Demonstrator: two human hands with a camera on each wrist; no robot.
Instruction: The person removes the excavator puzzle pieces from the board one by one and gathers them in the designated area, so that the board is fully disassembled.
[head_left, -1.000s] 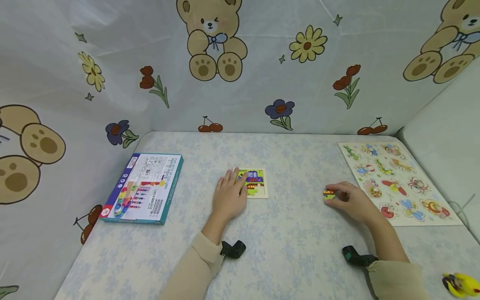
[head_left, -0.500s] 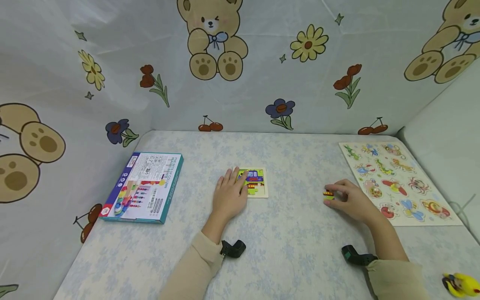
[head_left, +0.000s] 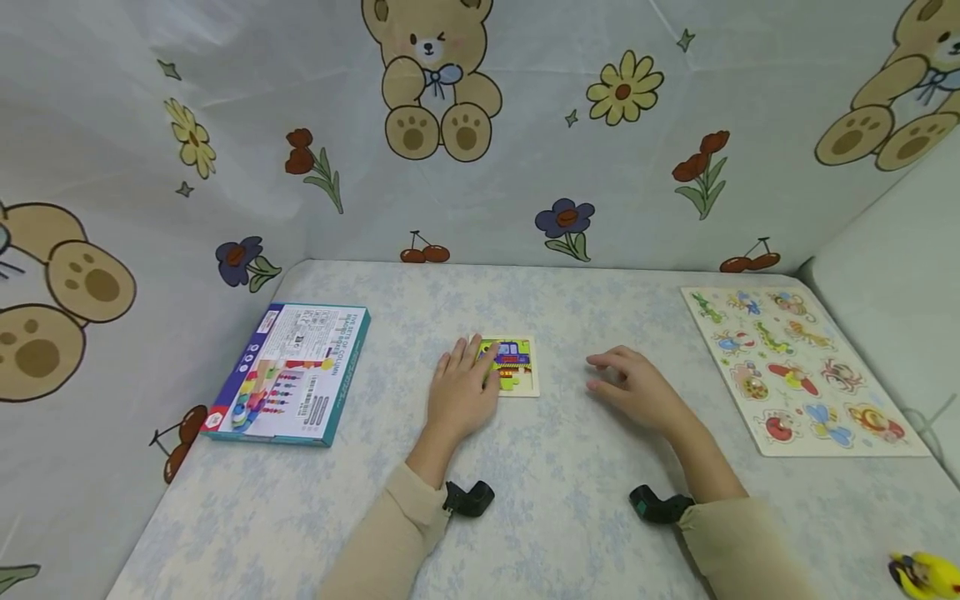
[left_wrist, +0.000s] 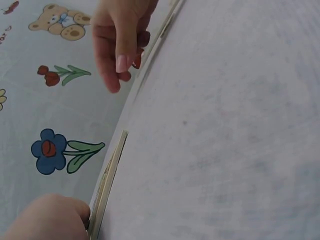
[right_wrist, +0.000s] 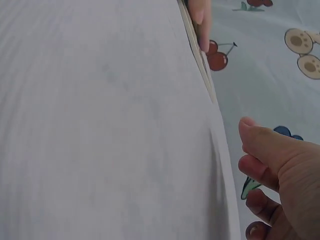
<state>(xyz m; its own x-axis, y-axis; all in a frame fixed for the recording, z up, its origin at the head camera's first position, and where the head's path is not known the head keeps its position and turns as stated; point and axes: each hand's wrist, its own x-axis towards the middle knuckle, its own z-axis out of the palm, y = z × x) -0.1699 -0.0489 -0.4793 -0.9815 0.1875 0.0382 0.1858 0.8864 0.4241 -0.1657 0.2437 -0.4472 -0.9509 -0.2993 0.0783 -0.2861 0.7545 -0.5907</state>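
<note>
My left hand [head_left: 463, 392] lies with fairly straight fingers on the left part of a small puzzle board [head_left: 534, 383]. A vehicle picture shows on its uncovered part. In the left wrist view the board [left_wrist: 107, 190] appears edge-on beside the left hand [left_wrist: 52, 220]. To the right of the board, my right hand [head_left: 637, 387] is apart from it, thumb and forefinger separated. In the right wrist view the right hand [right_wrist: 295, 175] has loosely bent fingers and nothing visible between them. The small puzzle piece seen earlier is out of sight.
A flat boxed toy set [head_left: 300, 375] lies at the left of the table. On the right is a larger board with insect pictures [head_left: 806, 367]. A yellow toy [head_left: 926, 575] sits at the lower right. A printed curtain [head_left: 517, 167] hangs behind.
My right hand has moved left, toward the puzzle board. The small puzzle piece between its fingertips no longer shows. My left hand has stayed on the board.
</note>
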